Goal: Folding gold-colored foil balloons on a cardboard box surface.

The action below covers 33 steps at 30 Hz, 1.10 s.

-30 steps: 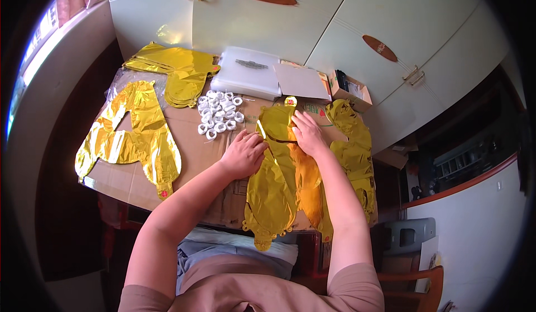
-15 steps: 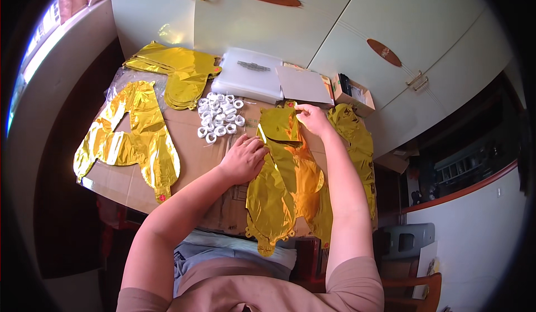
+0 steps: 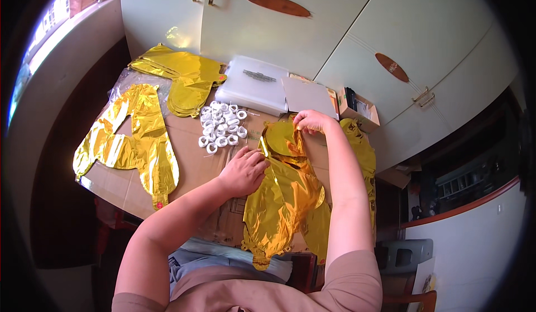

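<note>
1. While the left hand point(image 3: 245, 171) lies flat with fingers spread on the near edge of the crinkled gold foil balloon point(image 3: 285, 197), the right hand point(image 3: 314, 121) has its fingers pinched shut on the balloon's top edge, at about 12 o'clock from the left hand.
2. That balloon lies at the middle of the cardboard-covered table point(image 3: 195, 169), its tail hanging over the near edge toward the person's lap.
3. Judged from the grip, the step goes best if the flat hand keeps the foil pinned so the pinching fingers can work the top edge without dragging the sheet; a gentle pull seems wise, since thin foil creases and tears easily.
4. Counted: one more gold foil balloon point(image 3: 131, 139) lies at 9 o'clock of the hands, and a heap of folded gold foil point(image 3: 181, 77) at 11 o'clock; how many pieces that heap holds I cannot tell.
5. A cluster of small white rolls point(image 3: 222, 129), roughly twenty, sits at 11 o'clock, just beside the left hand.
6. One clear plastic pack point(image 3: 254, 88) and one small open cardboard box point(image 3: 357, 108) lie at the far edge.
</note>
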Tool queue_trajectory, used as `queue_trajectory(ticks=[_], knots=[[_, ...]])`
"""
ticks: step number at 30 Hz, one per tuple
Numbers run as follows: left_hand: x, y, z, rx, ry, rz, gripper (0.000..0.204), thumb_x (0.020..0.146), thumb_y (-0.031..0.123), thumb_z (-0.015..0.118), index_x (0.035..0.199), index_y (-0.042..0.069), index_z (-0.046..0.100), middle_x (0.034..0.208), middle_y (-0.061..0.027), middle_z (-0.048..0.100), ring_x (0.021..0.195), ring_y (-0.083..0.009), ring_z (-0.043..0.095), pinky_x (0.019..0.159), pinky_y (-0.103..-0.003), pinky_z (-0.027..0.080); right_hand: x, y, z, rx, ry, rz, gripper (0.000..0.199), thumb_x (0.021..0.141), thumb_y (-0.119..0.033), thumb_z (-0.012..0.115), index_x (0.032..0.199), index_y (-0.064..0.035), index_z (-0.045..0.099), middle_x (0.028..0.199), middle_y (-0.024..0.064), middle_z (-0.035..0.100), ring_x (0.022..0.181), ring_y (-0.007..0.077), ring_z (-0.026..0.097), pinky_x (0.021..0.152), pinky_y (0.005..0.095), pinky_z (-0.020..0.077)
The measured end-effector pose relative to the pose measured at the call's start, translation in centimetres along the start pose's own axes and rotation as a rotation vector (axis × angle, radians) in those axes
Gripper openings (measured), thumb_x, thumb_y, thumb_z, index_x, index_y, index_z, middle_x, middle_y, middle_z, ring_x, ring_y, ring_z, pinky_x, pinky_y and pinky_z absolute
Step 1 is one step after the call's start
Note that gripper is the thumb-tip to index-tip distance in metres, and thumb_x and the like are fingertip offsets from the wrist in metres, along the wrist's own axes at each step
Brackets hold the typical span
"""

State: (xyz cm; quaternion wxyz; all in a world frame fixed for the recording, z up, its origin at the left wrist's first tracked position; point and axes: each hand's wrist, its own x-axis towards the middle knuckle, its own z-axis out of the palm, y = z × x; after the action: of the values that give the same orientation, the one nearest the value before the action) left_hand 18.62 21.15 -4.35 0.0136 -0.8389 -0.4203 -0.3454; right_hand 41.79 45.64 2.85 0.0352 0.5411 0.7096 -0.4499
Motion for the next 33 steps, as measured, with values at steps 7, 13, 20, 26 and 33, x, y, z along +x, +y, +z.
queue_trajectory(ticks=[7, 13, 20, 26, 33], knots=[[0.2, 0.1, 0.1, 0.004, -0.008, -0.002, 0.028, 0.086, 0.016, 0.064, 0.113, 0.008, 0.065, 0.108, -0.008, 0.063, 0.115, -0.0264, 0.059, 0.105, -0.045, 0.042, 1.1, -1.1, -0.8, -0.129, -0.051, 0.076, 0.02, 0.071, -0.015, 0.067, 0.09, -0.0086, 0.068, 0.07, 0.0034, 0.059, 0.056, 0.0147, 0.052, 0.05, 0.0317, 0.042], [0.5, 0.2, 0.2, 0.006, -0.006, 0.011, 0.03, 0.085, 0.016, 0.065, 0.114, 0.007, 0.064, 0.109, -0.0087, 0.062, 0.114, -0.0271, 0.059, 0.104, -0.046, 0.042, 1.8, -0.6, -1.6, -0.305, -0.091, 0.081, 0.01, 0.064, -0.012, 0.065, 0.074, -0.0098, 0.067, 0.064, 0.0043, 0.057, 0.056, 0.0161, 0.049, 0.052, 0.035, 0.041], [0.2, 0.1, 0.1, 0.005, -0.001, -0.001, 0.031, 0.085, 0.015, 0.065, 0.115, 0.006, 0.064, 0.108, -0.0095, 0.062, 0.114, -0.0276, 0.059, 0.104, -0.045, 0.042, 1.5, -2.3, -0.4, -0.625, -0.096, 0.012, 0.005, 0.064, -0.009, 0.063, 0.069, -0.0078, 0.063, 0.061, 0.002, 0.055, 0.055, 0.0158, 0.05, 0.05, 0.0345, 0.0384], [0.3, 0.1, 0.0, -0.01, -0.003, -0.002, 0.03, 0.086, 0.015, 0.065, 0.114, 0.006, 0.064, 0.108, -0.0099, 0.062, 0.115, -0.0282, 0.059, 0.105, -0.046, 0.042, 1.4, -2.6, 0.2, -0.699, 0.053, 0.021, 0.019, 0.068, -0.012, 0.063, 0.084, -0.0068, 0.073, 0.076, 0.0103, 0.066, 0.073, 0.0226, 0.06, 0.067, 0.038, 0.0488], [0.1, 0.0, 0.0, -0.008, 0.008, -0.003, 0.028, 0.086, 0.015, 0.065, 0.113, 0.007, 0.064, 0.108, -0.0102, 0.062, 0.115, -0.0289, 0.059, 0.105, -0.046, 0.042, -2.2, -3.7, 1.6, -0.764, 0.294, -0.099, 0.044, 0.078, -0.019, 0.064, 0.121, -0.0077, 0.062, 0.113, 0.0168, 0.069, 0.105, 0.0324, 0.065, 0.092, 0.0409, 0.0514]])
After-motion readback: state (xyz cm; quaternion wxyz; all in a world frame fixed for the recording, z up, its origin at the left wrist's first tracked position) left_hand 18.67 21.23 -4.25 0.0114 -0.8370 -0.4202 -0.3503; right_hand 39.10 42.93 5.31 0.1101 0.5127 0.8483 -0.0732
